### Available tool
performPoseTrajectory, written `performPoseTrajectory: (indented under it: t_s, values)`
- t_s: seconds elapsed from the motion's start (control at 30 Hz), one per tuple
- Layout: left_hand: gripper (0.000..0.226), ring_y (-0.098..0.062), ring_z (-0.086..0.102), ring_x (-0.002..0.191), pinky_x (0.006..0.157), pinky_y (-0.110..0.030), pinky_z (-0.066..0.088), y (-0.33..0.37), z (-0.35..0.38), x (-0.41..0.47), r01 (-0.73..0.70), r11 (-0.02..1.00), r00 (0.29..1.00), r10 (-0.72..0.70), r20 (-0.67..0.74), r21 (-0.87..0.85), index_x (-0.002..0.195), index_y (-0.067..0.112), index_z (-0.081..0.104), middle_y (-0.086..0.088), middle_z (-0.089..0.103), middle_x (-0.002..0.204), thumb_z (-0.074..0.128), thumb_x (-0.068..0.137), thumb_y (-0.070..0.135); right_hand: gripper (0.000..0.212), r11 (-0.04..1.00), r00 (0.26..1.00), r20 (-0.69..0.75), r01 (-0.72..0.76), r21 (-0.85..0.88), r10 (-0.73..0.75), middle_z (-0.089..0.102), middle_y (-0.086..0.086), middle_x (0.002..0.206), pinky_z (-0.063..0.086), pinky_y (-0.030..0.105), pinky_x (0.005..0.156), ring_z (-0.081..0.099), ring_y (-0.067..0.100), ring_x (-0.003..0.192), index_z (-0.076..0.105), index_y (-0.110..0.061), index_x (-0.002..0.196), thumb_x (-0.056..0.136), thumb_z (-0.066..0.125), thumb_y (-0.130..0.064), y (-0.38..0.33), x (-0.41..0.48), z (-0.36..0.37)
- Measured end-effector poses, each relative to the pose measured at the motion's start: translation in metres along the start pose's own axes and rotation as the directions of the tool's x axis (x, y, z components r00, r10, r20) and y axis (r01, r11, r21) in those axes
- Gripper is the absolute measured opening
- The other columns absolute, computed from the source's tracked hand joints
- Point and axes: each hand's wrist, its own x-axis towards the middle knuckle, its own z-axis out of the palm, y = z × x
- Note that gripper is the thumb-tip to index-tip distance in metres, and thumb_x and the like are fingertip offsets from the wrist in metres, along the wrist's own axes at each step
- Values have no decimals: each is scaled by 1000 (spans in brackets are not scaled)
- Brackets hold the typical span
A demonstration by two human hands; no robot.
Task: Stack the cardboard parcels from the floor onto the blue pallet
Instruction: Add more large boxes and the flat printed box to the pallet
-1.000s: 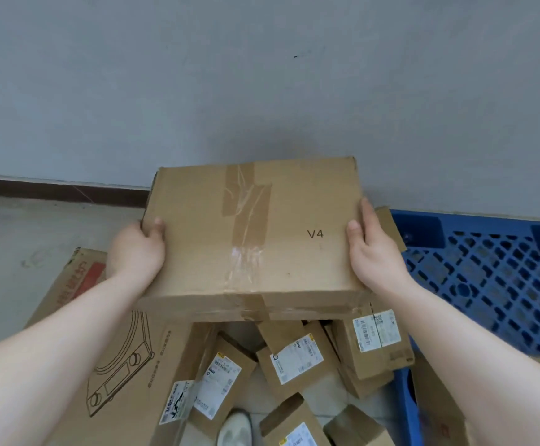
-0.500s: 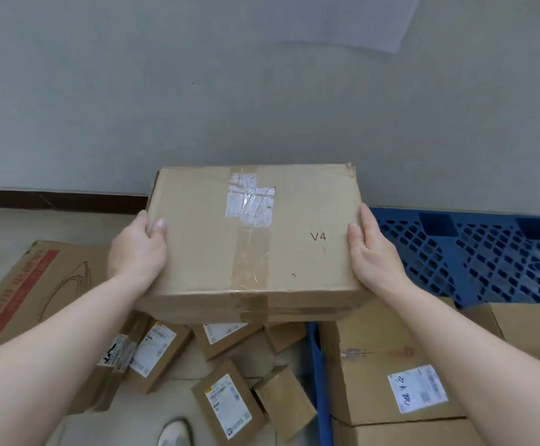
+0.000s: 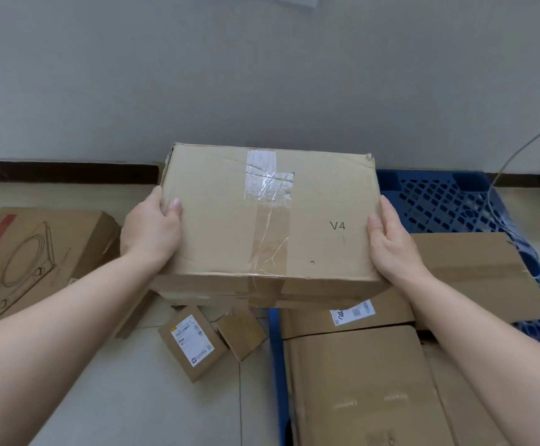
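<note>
I hold a taped cardboard parcel marked V4 (image 3: 272, 226) in the air between both hands. My left hand (image 3: 149, 233) grips its left side with the thumb on top. My right hand (image 3: 391, 243) grips its right side the same way. The parcel hangs over the left edge of the blue pallet (image 3: 439, 194), which lies on the floor against the wall at the right. Several flat cardboard parcels (image 3: 358, 381) lie on the pallet below and to the right of the held one.
A large carton with a printed hob drawing (image 3: 37, 259) lies on the floor at the left. Two small parcels (image 3: 194, 342) lie on the floor tiles beside the pallet's edge. A grey cable (image 3: 503, 175) hangs down the wall over the pallet's far right.
The view and the held parcel have shifted right, towards the pallet. More of the pallet and its parcels shows now, and fewer floor parcels do. Both hands keep the same grip.
</note>
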Motion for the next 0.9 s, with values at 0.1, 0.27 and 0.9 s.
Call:
performPoseTrajectory:
  t_s: [0.1, 0.27, 0.9]
  values:
    - [29, -34, 55, 106, 85, -42, 46, 16, 15, -27, -22, 1000, 1000, 22, 0, 13, 114, 17, 55, -8, 64, 115, 40, 96, 34, 50, 999, 1000, -6, -23, 36, 23, 37, -11, 147, 26, 27, 104, 35, 16, 135, 15, -33, 148, 101, 29, -38, 27, -12, -25]
    - [45, -33, 48, 123, 97, -42, 42, 60, 47, -81, -5, 1000, 1000, 5, 5, 19, 138, 20, 45, -8, 57, 133, 41, 97, 37, 50, 996, 1000, 2, -23, 83, 23, 33, -15, 148, 25, 30, 108, 32, 13, 136, 15, -34, 148, 101, 29, -39, 72, -29, -85]
    - [53, -26, 48, 120, 94, -41, 41, 196, 189, -248, -91, 992, 987, 101, 127, -86, 147, 23, 27, -10, 46, 135, 42, 98, 37, 55, 989, 985, -91, -142, 31, 145, 23, -10, 154, 20, 38, 116, 24, 14, 140, 15, -32, 149, 98, 30, -44, 251, -86, -274]
